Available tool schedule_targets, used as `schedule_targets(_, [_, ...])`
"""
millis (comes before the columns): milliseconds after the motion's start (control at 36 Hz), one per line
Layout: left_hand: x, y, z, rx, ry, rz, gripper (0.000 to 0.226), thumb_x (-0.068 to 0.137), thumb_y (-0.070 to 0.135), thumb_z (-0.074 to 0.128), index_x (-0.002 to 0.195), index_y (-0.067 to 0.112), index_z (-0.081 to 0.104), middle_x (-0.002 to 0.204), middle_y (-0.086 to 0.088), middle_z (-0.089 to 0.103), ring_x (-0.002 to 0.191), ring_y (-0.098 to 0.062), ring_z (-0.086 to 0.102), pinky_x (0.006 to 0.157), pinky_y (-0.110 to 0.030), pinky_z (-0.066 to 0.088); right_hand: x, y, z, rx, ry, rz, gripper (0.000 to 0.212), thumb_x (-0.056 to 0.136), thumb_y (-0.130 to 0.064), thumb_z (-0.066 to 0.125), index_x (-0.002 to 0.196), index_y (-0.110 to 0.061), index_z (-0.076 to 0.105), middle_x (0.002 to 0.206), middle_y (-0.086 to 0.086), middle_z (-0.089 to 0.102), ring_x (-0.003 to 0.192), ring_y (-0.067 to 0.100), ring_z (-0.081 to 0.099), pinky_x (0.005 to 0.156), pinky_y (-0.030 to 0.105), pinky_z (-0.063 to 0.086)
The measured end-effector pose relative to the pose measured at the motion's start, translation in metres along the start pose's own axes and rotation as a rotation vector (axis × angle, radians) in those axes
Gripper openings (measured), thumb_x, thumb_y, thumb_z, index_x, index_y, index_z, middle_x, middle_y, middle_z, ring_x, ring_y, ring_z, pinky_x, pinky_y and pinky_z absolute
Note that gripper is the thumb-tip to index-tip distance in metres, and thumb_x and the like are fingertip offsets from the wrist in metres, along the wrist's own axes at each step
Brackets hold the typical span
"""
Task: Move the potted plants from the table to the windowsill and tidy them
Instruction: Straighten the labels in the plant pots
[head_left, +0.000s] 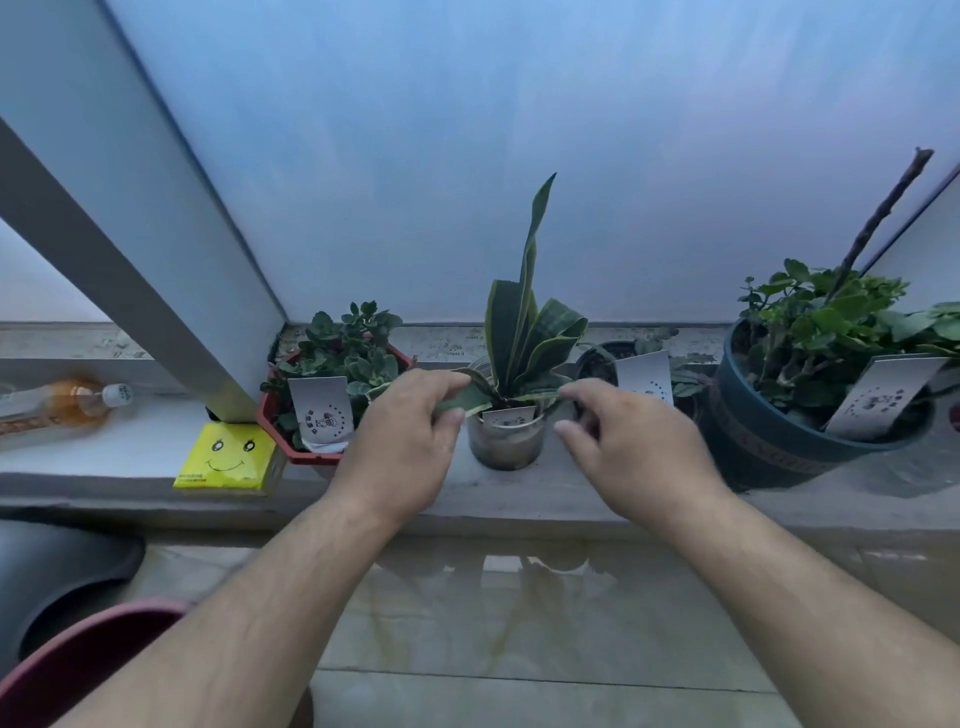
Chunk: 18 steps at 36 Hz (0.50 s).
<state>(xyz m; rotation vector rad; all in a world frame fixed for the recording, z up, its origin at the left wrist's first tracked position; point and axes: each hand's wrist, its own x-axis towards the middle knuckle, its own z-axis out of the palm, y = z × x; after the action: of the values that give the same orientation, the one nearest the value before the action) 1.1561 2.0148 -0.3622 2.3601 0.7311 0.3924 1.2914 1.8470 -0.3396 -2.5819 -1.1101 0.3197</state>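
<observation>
Item: snake plant (519, 317) in small pot (506, 441), on windowsill (519, 499) between neighbouring pots. Your left hand (402, 447) pinches a low leaf; your right hand (628, 452) pinches another, likely to spread and tidy the foliage.

Four pots (506, 441) along the windowsill (571, 499) — bottle (62, 402) far left.

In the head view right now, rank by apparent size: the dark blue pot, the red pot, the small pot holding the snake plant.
1. dark blue pot, clearly largest.
2. red pot, partly hidden by leaves and the left hand.
3. small pot, smallest.
</observation>
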Motion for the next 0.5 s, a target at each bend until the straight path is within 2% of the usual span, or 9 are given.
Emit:
schedule_targets(111, [-0.002, -0.001, -0.001, 0.005, 0.032, -0.011, 0.033, 0.1, 0.016, 0.058, 0.132, 0.019, 0.063, 0.114, 0.012, 0.057, 0.107, -0.012, 0.063, 0.101, -0.035, 0.051, -0.011, 0.018, -0.013, 0.11, 0.116, 0.086, 0.03, 0.097, -0.042, 0.059, 0.126, -0.035, 0.064, 0.082, -0.015, 0.066, 0.083, 0.016, 0.064, 0.074, 0.036, 0.053])
schedule_targets(194, [0.007, 0.006, 0.006, 0.088, -0.046, 0.058, 0.035, 0.101, 0.017, 0.054, 0.135, 0.021, 0.061, 0.128, 0.007, 0.059, 0.119, -0.013, 0.057, 0.106, -0.033, 0.046, -0.015, 0.024, -0.008, 0.191, 0.165, 0.146, 0.023, 0.093, -0.041, 0.063, 0.114, -0.033, 0.07, 0.078, -0.015, 0.066, 0.079, 0.013, 0.064, 0.075, 0.037, 0.055])
schedule_targets(250, [0.014, 0.015, 0.014, 0.191, -0.145, 0.103, 0.037, 0.103, 0.022, 0.05, 0.139, 0.025, 0.057, 0.134, 0.009, 0.056, 0.122, -0.013, 0.056, 0.102, -0.037, 0.048, -0.015, 0.022, -0.002, 0.185, 0.139, 0.146, 0.021, 0.094, -0.041, 0.062, 0.112, -0.034, 0.071, 0.081, -0.017, 0.066, 0.079, 0.012, 0.064, 0.075, 0.036, 0.056])
schedule_targets(306, [0.022, 0.022, 0.02, 0.323, -0.211, 0.129, 0.034, 0.103, 0.027, 0.049, 0.137, 0.027, 0.057, 0.132, 0.009, 0.056, 0.117, -0.017, 0.058, 0.093, -0.042, 0.052, -0.013, 0.017, 0.003, 0.145, 0.109, 0.124, 0.023, 0.096, -0.043, 0.059, 0.114, -0.035, 0.069, 0.09, -0.016, 0.069, 0.086, 0.014, 0.065, 0.078, 0.037, 0.058])
schedule_targets(389, [0.03, 0.025, 0.027, 0.478, -0.236, 0.148, 0.027, 0.101, 0.03, 0.051, 0.126, 0.027, 0.062, 0.123, 0.006, 0.056, 0.111, -0.02, 0.06, 0.083, -0.044, 0.055, -0.004, 0.01, 0.009, 0.081, 0.094, 0.073, 0.027, 0.099, -0.042, 0.053, 0.122, -0.035, 0.065, 0.104, -0.01, 0.073, 0.097, 0.018, 0.066, 0.081, 0.038, 0.057])
schedule_targets(500, [0.032, 0.019, 0.031, 0.513, -0.223, 0.169, 0.021, 0.099, 0.021, 0.054, 0.113, 0.029, 0.068, 0.112, 0.006, 0.057, 0.1, -0.02, 0.061, 0.074, -0.042, 0.056, 0.007, -0.001, 0.021, 0.032, 0.1, 0.001, 0.026, 0.101, -0.038, 0.049, 0.12, -0.032, 0.066, 0.106, -0.008, 0.073, 0.098, 0.021, 0.066, 0.078, 0.037, 0.055])
